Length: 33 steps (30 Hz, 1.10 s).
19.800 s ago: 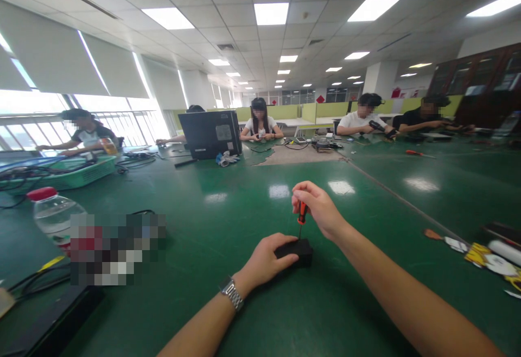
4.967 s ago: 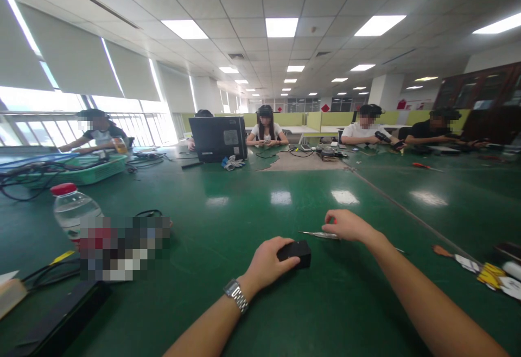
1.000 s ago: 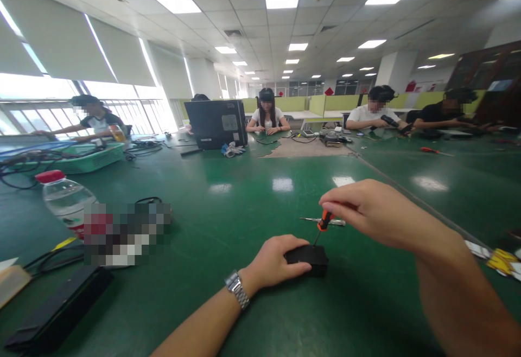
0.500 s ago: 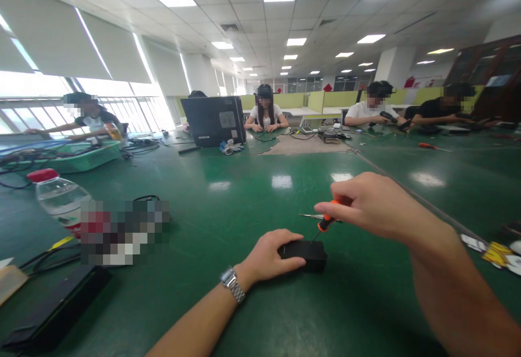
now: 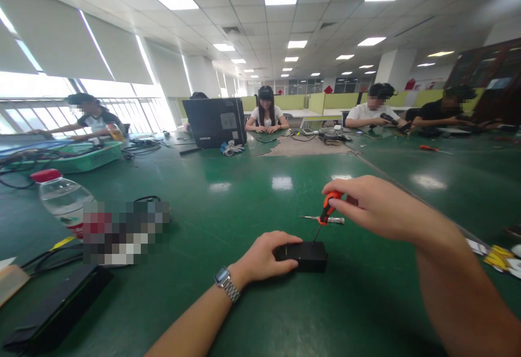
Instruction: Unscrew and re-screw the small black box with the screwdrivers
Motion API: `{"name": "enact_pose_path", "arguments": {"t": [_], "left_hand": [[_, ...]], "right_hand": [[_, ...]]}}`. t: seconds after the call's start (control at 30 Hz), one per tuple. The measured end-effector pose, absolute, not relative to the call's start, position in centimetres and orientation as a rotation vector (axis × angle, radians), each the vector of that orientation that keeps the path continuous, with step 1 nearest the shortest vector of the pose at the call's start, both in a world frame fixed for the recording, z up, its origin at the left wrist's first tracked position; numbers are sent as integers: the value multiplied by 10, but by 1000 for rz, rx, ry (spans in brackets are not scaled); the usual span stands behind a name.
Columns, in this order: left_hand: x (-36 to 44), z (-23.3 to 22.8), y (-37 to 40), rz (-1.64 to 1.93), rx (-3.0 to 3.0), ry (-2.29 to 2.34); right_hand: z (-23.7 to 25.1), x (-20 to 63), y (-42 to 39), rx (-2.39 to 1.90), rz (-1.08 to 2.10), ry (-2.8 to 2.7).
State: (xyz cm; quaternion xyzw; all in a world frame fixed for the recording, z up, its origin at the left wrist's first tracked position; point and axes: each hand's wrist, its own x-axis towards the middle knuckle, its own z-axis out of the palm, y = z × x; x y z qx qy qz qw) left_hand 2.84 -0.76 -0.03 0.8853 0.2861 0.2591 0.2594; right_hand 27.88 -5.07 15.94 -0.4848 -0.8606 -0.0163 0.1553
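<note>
Screwdriver [image 5: 325,211] now steeper in right hand's [image 5: 374,208] pinch, left hand [image 5: 264,256] gripping box [image 5: 303,255].

Water bottle [image 5: 61,201], green basket [image 5: 87,157], laptop [image 5: 215,123], seated co-workers.

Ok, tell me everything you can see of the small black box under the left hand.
The small black box is a low, flat rectangular block with a matte, plastic-looking shell. It lies flat on the green table. The left hand presses on its near-left end, fingers over the top. The right hand holds an orange-handled screwdriver tilted, its tip meeting the box's top near the far right edge. No label or screw can be made out.
</note>
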Motion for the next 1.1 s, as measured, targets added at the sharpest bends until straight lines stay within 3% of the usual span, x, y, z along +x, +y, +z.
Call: {"name": "enact_pose_path", "arguments": {"t": [1.1], "left_hand": [[34, -1, -11, 737, 2429, 833]], "right_hand": [[158, 267, -61, -1271, -62, -2540]]}}
